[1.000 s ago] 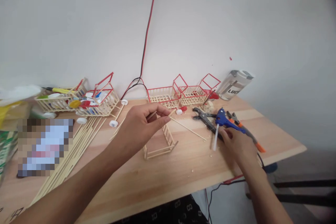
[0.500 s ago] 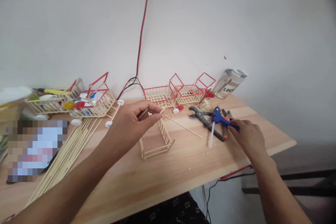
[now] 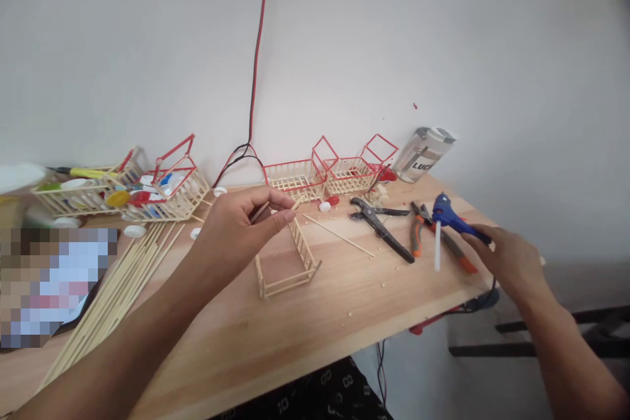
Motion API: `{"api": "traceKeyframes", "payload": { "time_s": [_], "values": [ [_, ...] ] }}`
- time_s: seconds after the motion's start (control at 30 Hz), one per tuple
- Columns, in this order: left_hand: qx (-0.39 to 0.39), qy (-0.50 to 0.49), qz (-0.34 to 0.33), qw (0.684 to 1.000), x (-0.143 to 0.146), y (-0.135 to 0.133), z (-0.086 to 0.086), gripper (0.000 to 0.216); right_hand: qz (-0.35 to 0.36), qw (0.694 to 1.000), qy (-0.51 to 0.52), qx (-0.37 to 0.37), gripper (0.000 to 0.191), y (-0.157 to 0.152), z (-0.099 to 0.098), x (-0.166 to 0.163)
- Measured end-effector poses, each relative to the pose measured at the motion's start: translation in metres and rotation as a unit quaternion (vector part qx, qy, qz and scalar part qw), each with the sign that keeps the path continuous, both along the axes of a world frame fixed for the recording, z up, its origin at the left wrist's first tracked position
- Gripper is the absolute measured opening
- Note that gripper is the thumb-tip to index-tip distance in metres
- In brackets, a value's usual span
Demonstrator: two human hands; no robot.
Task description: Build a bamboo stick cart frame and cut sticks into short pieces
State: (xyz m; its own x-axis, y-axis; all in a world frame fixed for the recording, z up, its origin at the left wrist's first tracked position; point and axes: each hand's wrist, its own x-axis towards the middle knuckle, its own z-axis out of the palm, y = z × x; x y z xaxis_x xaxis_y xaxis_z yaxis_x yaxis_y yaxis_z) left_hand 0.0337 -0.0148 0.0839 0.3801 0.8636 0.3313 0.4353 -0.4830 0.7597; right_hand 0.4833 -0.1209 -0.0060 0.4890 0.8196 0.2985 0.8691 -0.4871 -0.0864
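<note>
My left hand [image 3: 241,230] hovers over the middle of the wooden table [image 3: 315,328], its fingers pinched on a short wooden stick [image 3: 260,210]. Just below and to the right of it stands a small unpainted stick frame [image 3: 288,266]. My right hand [image 3: 512,262] is at the table's right edge, closed on the handle of a blue glue gun [image 3: 450,220], which is lifted off the table with a white glue stick hanging from it.
Black pliers [image 3: 378,226] and orange-handled pliers [image 3: 418,230] lie right of centre, near a loose stick [image 3: 337,235]. Red-edged stick baskets [image 3: 325,174] and a tin [image 3: 423,154] line the wall. Left are baskets with bottle caps [image 3: 142,193] and a bundle of long sticks [image 3: 118,289].
My right hand has picked the blue glue gun up from beside the pliers and carried it right, off the table edge. My left hand keeps its pinch on the stick, shifting slightly left.
</note>
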Motion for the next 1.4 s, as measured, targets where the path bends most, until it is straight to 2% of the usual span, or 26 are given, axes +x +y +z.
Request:
{"api": "traceKeyframes", "payload": {
  "time_s": [0.23, 0.47, 0.63, 0.87, 1.4],
  "values": [
    [0.004, 0.006, 0.001, 1.000, 0.000, 0.000, 0.000, 0.019, 0.067, 0.997, 0.040, -0.009, 0.026, -0.001, -0.021, 0.022],
    [0.003, 0.013, 0.001, 1.000, -0.003, -0.001, 0.001, 0.020, 0.107, 0.993, 0.045, -0.003, 0.022, 0.008, -0.022, 0.027],
    [0.001, 0.009, 0.002, 1.000, -0.002, 0.001, -0.001, 0.020, 0.094, 0.995, 0.036, 0.003, 0.018, 0.007, -0.021, 0.021],
    [-0.006, 0.005, 0.004, 1.000, -0.003, 0.003, -0.003, 0.019, 0.056, 0.998, 0.025, 0.011, 0.031, -0.004, -0.015, 0.009],
    [0.005, 0.013, -0.005, 1.000, -0.004, 0.004, -0.005, 0.020, 0.037, 0.997, 0.066, -0.010, 0.027, 0.001, -0.037, 0.004]
  ]
}}
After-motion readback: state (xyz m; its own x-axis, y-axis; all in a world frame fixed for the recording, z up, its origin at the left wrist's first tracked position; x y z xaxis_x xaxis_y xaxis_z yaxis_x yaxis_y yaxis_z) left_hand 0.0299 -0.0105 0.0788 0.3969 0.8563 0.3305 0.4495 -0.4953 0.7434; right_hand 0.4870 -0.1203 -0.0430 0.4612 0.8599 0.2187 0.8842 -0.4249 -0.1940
